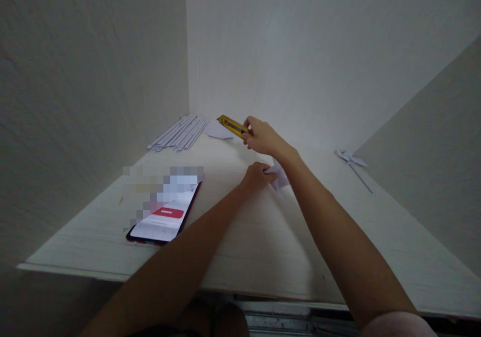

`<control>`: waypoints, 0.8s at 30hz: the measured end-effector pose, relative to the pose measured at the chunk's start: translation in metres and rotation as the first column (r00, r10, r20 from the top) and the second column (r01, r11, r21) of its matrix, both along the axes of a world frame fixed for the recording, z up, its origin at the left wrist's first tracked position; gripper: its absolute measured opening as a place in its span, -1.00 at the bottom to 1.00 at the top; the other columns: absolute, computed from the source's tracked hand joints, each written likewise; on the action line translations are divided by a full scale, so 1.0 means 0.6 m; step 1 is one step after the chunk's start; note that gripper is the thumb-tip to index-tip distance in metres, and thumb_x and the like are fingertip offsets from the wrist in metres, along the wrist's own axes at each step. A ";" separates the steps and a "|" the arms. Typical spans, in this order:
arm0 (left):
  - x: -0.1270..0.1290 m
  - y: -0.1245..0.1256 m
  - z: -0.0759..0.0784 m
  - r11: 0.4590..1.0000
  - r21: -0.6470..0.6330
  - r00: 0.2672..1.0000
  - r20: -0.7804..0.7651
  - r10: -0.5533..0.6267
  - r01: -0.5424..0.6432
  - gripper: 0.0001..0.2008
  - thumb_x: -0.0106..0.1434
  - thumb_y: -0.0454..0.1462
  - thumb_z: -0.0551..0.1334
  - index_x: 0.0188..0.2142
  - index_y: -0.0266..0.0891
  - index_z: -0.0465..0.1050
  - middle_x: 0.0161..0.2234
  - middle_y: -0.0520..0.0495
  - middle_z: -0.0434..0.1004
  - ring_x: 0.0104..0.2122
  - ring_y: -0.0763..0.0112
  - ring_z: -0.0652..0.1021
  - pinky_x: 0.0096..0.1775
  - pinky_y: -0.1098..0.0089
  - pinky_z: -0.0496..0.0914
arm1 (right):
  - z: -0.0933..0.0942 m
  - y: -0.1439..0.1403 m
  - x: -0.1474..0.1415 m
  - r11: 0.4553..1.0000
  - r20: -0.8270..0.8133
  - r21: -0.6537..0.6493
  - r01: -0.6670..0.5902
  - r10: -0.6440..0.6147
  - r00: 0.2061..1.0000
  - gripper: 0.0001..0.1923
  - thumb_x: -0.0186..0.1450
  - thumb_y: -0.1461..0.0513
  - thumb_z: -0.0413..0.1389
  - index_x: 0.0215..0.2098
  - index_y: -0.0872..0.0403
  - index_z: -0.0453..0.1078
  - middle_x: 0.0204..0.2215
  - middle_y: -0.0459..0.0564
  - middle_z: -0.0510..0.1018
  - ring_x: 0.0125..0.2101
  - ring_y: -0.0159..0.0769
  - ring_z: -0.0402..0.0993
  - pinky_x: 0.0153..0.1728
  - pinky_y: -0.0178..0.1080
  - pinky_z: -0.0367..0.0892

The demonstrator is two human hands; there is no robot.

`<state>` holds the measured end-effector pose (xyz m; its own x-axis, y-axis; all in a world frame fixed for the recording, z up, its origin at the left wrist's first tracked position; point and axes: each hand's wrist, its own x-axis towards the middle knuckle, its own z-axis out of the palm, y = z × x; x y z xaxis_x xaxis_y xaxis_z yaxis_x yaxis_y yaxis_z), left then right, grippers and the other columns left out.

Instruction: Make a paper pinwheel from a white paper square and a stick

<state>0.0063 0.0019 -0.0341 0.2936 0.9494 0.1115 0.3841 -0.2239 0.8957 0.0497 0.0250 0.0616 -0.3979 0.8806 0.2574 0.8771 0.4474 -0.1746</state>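
My right hand reaches toward the back of the pale wooden table and grips a yellow utility knife, whose tip points left toward the wall corner. My left hand rests on the table just in front of it, fingers closed on a small folded piece of white paper, partly hidden behind my right wrist. A flat white paper scrap lies under the knife's tip.
A bundle of rolled white paper sticks lies at the back left. A phone with a lit screen lies at the left front. A white paper pinwheel on a stick lies at the right. Walls enclose three sides.
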 end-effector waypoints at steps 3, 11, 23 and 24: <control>-0.008 -0.001 0.007 0.995 0.074 0.984 -0.170 -0.046 0.059 -0.79 0.02 -0.27 0.17 -0.68 -0.32 0.33 -0.71 0.11 0.15 -0.57 0.53 0.30 -0.52 0.51 0.11 | 0.033 -0.045 0.081 1.000 0.009 -0.001 0.011 -0.011 1.000 -0.69 0.22 0.26 -0.04 -0.07 0.16 0.24 -0.34 0.11 0.52 -0.49 -0.37 0.38 -0.44 -0.33 0.21; -0.008 -0.021 0.063 0.989 -0.135 0.814 -0.566 -0.129 0.063 -0.83 -0.01 -0.31 0.19 -0.41 -0.39 0.47 -0.52 -0.06 0.42 -0.49 0.46 0.39 -0.48 0.48 0.17 | -0.019 -0.149 0.217 0.991 0.336 -0.078 0.113 -0.080 0.938 -0.68 0.26 0.10 -0.09 -0.12 -0.01 0.38 -0.47 -0.03 0.53 -0.58 -0.39 0.34 -0.56 -0.36 0.06; 0.018 -0.024 0.084 0.989 -0.128 0.646 -0.749 -0.144 0.073 -0.87 -0.02 -0.27 0.22 -0.51 -0.34 0.44 -0.60 -0.02 0.33 -0.44 0.39 0.37 -0.43 0.47 0.15 | -0.090 -0.169 0.245 0.986 0.442 0.091 0.141 -0.167 0.882 -0.61 0.30 0.07 -0.21 -0.06 -0.09 0.34 -0.41 -0.03 0.55 -0.46 -0.27 0.43 -0.52 -0.31 0.09; 0.019 -0.024 0.084 0.987 -0.136 0.636 -0.755 -0.157 0.083 -0.87 -0.02 -0.27 0.21 -0.51 -0.35 0.44 -0.59 -0.02 0.33 -0.45 0.40 0.37 -0.44 0.47 0.15 | -0.091 -0.169 0.244 0.986 0.443 0.094 0.138 -0.166 0.881 -0.61 0.31 0.07 -0.22 -0.06 -0.09 0.34 -0.41 -0.03 0.55 -0.45 -0.26 0.43 -0.52 -0.31 0.09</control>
<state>0.0175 -0.0122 0.0163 0.3507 0.8938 -0.2795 0.9129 -0.2598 0.3148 0.1964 -0.0766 0.0071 -0.3458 0.9284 0.1362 0.9134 0.2998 0.2754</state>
